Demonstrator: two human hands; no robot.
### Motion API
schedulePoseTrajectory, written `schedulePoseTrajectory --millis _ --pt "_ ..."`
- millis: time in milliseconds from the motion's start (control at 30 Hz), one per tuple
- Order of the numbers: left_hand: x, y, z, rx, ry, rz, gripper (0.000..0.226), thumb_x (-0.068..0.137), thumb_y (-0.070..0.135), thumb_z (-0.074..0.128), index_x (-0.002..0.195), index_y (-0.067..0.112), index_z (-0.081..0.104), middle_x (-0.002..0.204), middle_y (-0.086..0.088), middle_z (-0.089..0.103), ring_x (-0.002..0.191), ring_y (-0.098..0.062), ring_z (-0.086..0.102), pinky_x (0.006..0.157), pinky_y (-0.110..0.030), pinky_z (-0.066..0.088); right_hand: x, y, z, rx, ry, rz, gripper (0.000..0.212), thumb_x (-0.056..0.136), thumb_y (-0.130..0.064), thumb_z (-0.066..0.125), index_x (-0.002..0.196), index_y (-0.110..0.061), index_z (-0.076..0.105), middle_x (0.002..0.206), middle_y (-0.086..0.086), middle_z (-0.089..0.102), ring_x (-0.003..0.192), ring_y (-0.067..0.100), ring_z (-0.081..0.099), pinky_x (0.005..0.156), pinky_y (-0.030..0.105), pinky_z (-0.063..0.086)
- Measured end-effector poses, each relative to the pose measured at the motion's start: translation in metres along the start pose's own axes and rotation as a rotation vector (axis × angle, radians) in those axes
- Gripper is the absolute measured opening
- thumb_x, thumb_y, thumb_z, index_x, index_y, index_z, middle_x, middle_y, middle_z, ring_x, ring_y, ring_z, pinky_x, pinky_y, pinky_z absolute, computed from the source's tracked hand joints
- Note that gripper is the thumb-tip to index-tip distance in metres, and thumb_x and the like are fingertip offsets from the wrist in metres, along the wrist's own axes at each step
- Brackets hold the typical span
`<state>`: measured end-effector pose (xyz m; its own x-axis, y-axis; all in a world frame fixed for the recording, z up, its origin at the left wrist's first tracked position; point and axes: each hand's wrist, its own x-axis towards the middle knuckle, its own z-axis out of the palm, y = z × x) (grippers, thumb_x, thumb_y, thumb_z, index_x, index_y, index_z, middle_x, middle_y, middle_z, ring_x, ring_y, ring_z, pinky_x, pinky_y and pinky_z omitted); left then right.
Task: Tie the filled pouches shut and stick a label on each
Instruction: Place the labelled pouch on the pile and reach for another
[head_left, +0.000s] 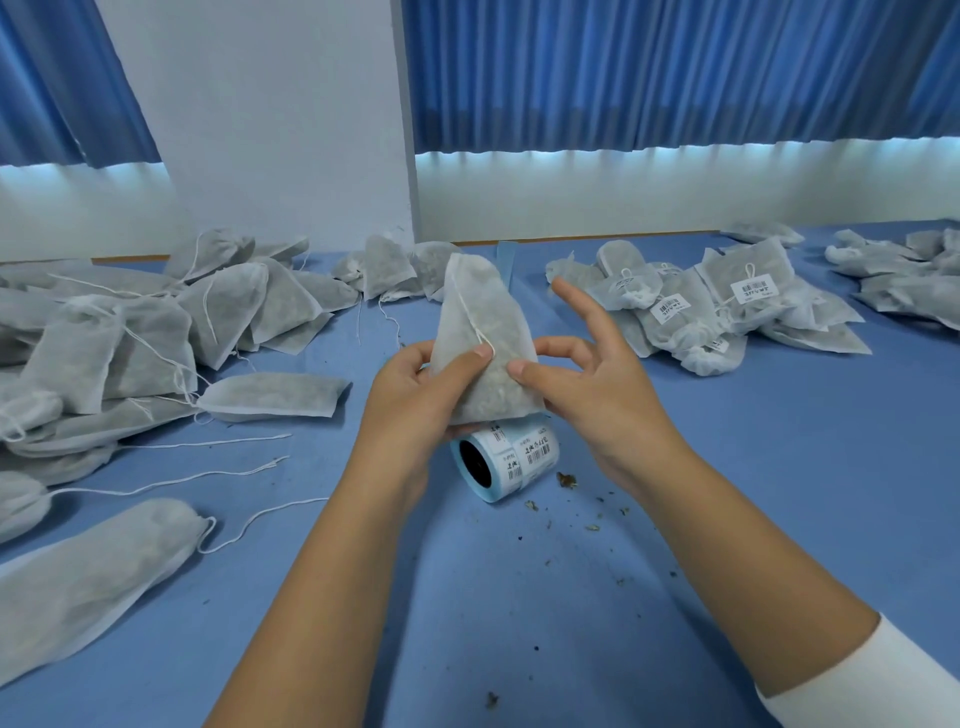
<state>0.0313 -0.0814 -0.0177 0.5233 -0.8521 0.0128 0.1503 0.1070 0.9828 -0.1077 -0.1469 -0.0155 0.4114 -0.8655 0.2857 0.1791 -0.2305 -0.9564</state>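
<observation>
Holding a filled pouch (483, 332) upright, the left hand (415, 395) grips its lower side and the right hand (587, 384) pinches the opposite edge, outer fingers splayed. The label roll (506, 460) lies just below both hands. The mouth looks untied, so tipping it could spill filling, and the slack drawstring (465, 312) may slip free.

Head-worn wide-angle view (single camera), facing forward and down, close over the table (727, 493)

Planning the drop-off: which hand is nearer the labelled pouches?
Right. The right hand sits just left of the labelled pouches; the left hand is farther left, beyond the held pouch.
</observation>
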Motion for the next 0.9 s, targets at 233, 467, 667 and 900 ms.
schedulePoseTrajectory --millis 233,467,667,900 --pt "0.0 -0.002 -0.003 0.162 0.063 0.082 0.021 0.082 0.025 0.079 0.099 0.019 0.068 0.098 -0.005 0.074 0.09 -0.022 0.073 0.076 -0.041 0.062 0.003 -0.003 -0.003 -0.133 0.153 -0.1 0.015 0.087 -0.02 0.071 0.101 -0.026 0.068 0.101 -0.004 0.061 0.075 -0.003 0.06 0.07 0.026 0.058" --pt "0.001 0.0 -0.007 0.287 0.058 0.105 0.024 0.073 0.031 0.083 0.093 0.023 0.071 0.092 0.0 0.075 0.088 -0.021 0.073 0.079 -0.044 0.062 0.003 -0.017 -0.016 -0.299 -0.073 -0.162 0.02 0.098 -0.02 0.056 0.082 -0.029 0.065 0.119 -0.014 0.057 0.102 -0.009 0.054 0.088 0.014 0.042" --pt "-0.003 0.004 -0.006 0.347 -0.007 0.108 0.037 0.06 0.038 0.08 0.094 0.024 0.072 0.089 0.003 0.076 0.085 -0.019 0.073 0.081 -0.051 0.06 0.003 -0.016 -0.015 -0.377 -0.14 -0.129 0.019 0.097 -0.016 0.056 0.083 -0.024 0.064 0.127 -0.005 0.051 0.095 -0.022 0.049 0.076 -0.001 0.037" --pt "-0.01 0.007 -0.002 0.379 -0.082 0.146 0.039 0.059 0.039 0.082 0.095 0.025 0.073 0.089 0.005 0.076 0.087 -0.017 0.073 0.084 -0.052 0.058 0.006 -0.008 -0.014 -0.462 -0.027 -0.129 0.012 0.091 -0.021 0.066 0.081 -0.029 0.066 0.117 -0.01 0.052 0.119 0.002 0.048 0.076 0.003 0.04"
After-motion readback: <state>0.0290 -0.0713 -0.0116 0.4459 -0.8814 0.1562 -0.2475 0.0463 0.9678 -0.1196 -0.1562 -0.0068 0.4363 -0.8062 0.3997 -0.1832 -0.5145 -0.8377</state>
